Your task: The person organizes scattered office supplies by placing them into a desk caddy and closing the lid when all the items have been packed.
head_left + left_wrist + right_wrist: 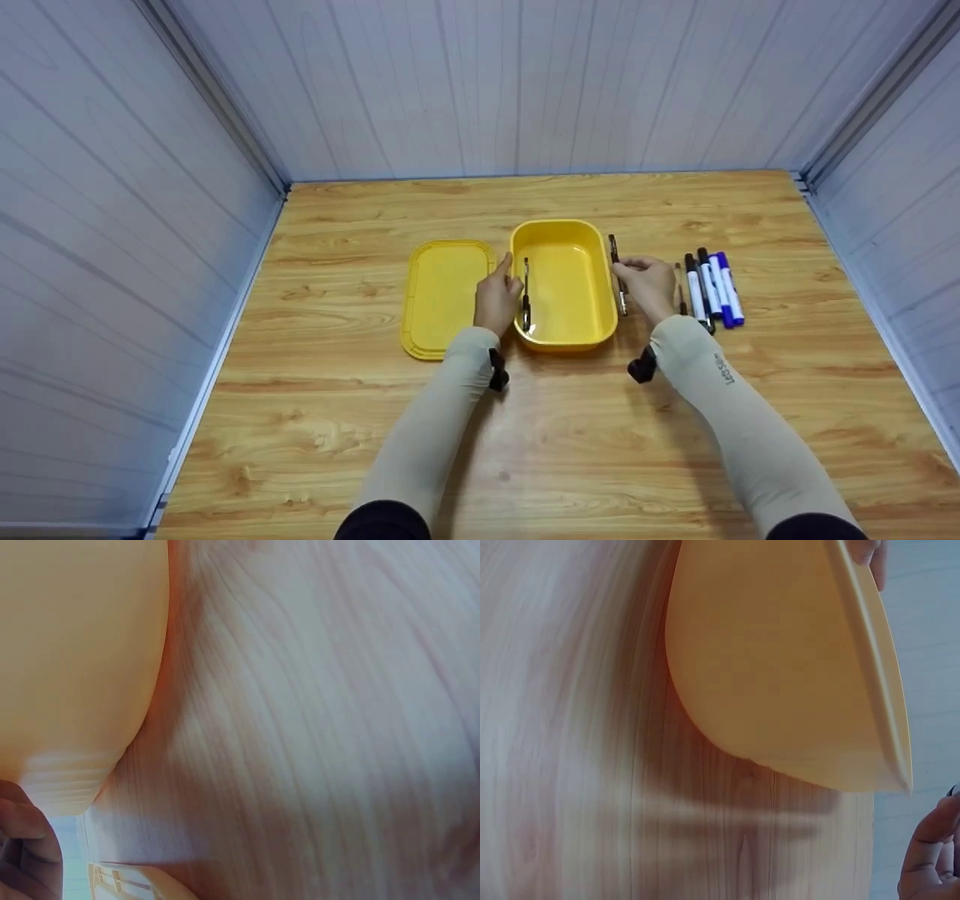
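A yellow plastic box [570,289] stands uncovered on the table, with a black pen [526,296] lying along its inner left side. My left hand [496,301] grips the box's left rim, the thumb over the edge. Just outside the right rim, my right hand [649,285] pinches a dark pen [614,249] with a clear section, held roughly lengthwise to the box. The right wrist view shows the box wall [765,675] and part of the right hand's curled fingers [926,855]; only a sliver of the pen appears there.
Left of the box lies its yellow lid [446,292], flat on the wooden table [570,450]. To the right are several white markers [716,285] with black or blue caps, and a thin pen [681,289] partly behind the right hand. Pale panels [487,82] enclose the table.
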A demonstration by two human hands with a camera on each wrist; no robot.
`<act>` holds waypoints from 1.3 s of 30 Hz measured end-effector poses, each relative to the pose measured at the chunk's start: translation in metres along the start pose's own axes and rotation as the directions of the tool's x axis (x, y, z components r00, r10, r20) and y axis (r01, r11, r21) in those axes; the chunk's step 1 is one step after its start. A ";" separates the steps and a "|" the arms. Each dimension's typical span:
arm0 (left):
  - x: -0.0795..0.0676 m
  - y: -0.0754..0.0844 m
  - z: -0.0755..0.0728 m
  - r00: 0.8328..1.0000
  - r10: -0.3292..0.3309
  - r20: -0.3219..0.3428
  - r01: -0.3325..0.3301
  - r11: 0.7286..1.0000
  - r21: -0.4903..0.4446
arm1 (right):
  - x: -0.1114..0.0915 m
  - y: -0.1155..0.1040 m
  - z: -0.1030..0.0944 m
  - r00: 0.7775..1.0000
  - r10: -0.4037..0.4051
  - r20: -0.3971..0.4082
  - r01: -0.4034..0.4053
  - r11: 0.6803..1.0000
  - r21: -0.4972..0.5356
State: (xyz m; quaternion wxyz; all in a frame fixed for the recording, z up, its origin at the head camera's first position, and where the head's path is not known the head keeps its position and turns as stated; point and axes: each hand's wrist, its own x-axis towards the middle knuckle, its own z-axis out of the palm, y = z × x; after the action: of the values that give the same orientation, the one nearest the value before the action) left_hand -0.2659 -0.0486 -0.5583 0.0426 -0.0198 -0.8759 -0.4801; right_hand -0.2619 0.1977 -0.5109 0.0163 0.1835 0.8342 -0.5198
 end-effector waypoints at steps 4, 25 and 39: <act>0.000 0.000 0.000 1.000 -0.007 0.002 0.007 1.000 0.003 | 0.000 -0.003 0.006 1.000 -0.001 0.008 0.001 1.000 0.015; 0.001 -0.001 0.000 0.999 0.022 -0.023 -0.021 0.998 0.053 | -0.005 -0.016 0.028 1.000 -0.012 0.026 0.010 0.998 0.065; 0.001 0.001 0.000 0.999 0.023 -0.021 -0.022 0.998 0.062 | -0.011 -0.021 0.051 0.997 -0.071 0.012 0.070 0.996 0.054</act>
State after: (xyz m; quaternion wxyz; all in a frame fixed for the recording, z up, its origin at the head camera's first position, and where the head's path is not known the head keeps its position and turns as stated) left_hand -0.2671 -0.0486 -0.5574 0.0583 -0.0232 -0.8895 -0.4526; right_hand -0.2665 0.1415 -0.5134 -0.0011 0.1508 0.8258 -0.5435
